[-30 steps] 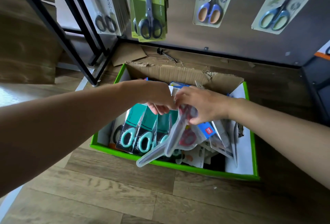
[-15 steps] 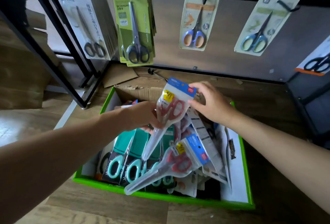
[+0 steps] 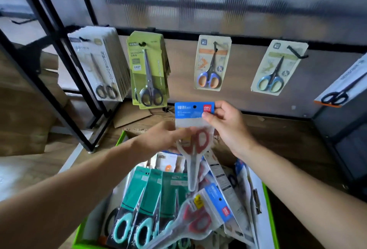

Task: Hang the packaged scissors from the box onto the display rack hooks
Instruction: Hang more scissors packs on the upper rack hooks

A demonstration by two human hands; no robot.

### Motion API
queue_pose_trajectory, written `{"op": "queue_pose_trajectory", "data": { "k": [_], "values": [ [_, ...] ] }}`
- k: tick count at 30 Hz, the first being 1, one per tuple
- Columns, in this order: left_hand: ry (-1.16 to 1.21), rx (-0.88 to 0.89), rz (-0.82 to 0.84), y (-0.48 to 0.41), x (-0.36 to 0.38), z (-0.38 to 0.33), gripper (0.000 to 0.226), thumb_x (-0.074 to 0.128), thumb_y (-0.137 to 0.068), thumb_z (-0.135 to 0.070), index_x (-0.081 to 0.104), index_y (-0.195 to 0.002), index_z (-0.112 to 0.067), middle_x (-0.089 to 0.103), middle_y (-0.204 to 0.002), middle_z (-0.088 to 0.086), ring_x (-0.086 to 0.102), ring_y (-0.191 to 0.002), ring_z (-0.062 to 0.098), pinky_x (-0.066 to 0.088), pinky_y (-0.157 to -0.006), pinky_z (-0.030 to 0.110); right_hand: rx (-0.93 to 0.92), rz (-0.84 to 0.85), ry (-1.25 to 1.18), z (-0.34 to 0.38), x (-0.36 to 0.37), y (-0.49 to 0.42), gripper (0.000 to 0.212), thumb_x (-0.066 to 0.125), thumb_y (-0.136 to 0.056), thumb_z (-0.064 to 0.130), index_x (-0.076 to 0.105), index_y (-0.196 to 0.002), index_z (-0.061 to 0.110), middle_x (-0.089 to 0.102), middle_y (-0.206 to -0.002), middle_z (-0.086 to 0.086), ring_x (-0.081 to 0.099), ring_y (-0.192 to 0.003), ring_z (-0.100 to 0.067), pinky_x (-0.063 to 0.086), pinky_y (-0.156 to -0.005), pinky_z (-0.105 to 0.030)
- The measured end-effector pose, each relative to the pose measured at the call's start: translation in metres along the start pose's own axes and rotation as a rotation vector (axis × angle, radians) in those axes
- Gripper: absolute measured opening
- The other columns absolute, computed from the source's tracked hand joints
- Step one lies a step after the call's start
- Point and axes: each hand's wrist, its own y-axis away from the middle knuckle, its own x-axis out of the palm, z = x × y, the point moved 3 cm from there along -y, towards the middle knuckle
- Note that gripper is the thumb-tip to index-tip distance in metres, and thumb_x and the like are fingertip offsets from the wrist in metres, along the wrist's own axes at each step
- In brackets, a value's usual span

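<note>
At the centre of the frame the pack of red-handled scissors (image 3: pixel 195 147) is held upright above the green-edged box (image 3: pixel 269 215), below the hanging packs. The right hand (image 3: pixel 226 127) pinches the right corner of its blue header card, and the left hand (image 3: pixel 160 139) grips it from the left at handle level. Teal-handled scissors packs (image 3: pixel 143 209) fill the box's left. On the rack above, a black hook (image 3: pixel 297 53) carries a blue-handled scissors pack (image 3: pixel 278 68).

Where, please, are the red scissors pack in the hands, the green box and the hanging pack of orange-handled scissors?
red scissors pack (image 3: pixel 199 139), head view, on the red handles.
green box (image 3: pixel 270 219), head view, on its right rim.
orange-handled scissors pack (image 3: pixel 211 64), head view, on the middle of the card.
</note>
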Motion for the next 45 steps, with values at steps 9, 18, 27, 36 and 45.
{"op": "queue_pose_trajectory", "data": {
  "k": [9,18,27,36,45],
  "values": [
    [-0.002,0.356,-0.452,0.006,-0.05,-0.148,0.003,0.068,-0.087,-0.01,0.067,-0.085,-0.011,0.065,-0.078,0.01,0.063,-0.071,0.022,0.05,-0.062,0.027,-0.358,-0.034,0.078,0.122,0.021,-0.041,0.013,0.066,-0.091,0.013,0.065,-0.091,0.026,0.073,-0.087,0.001,0.068,-0.082,-0.009,0.052,-0.07,-0.022],
    [-0.135,0.478,-0.616,0.042,-0.081,-0.275,0.008,0.069,-0.087,-0.014,0.067,-0.079,-0.016,0.066,-0.068,0.0,0.064,-0.064,0.019,0.051,-0.063,0.03,-0.472,-0.011,0.026,0.234,0.029,-0.087,0.009,0.063,-0.093,0.022,0.064,-0.09,0.013,0.07,-0.083,-0.006,0.067,-0.076,-0.017,0.055,-0.07,-0.038],
    [-0.149,0.573,-0.783,0.081,-0.137,-0.318,0.007,0.07,-0.086,-0.012,0.068,-0.081,-0.015,0.063,-0.079,0.006,0.06,-0.076,0.023,0.048,-0.071,0.035,-0.467,0.032,0.029,0.29,0.092,-0.11,0.012,0.061,-0.094,0.028,0.062,-0.093,0.015,0.071,-0.084,-0.002,0.069,-0.079,-0.015,0.058,-0.075,-0.042],
    [-0.077,0.657,-0.952,0.11,-0.235,-0.318,0.01,0.071,-0.086,-0.017,0.063,-0.082,-0.022,0.065,-0.092,0.004,0.062,-0.081,0.017,0.052,-0.066,0.024,-0.516,-0.066,0.084,0.315,0.197,-0.129,0.01,0.059,-0.095,0.029,0.062,-0.093,0.02,0.071,-0.082,0.0,0.068,-0.075,-0.011,0.059,-0.069,-0.038],
    [-0.025,0.721,-0.98,0.099,-0.297,-0.327,0.011,0.069,-0.089,-0.018,0.061,-0.097,-0.02,0.065,-0.098,0.0,0.065,-0.09,0.014,0.057,-0.074,0.028,-0.517,-0.2,0.054,0.329,0.249,-0.152,0.012,0.058,-0.096,0.024,0.057,-0.084,0.024,0.068,-0.081,0.0,0.067,-0.074,-0.011,0.054,-0.062,-0.022]
  ]
}}
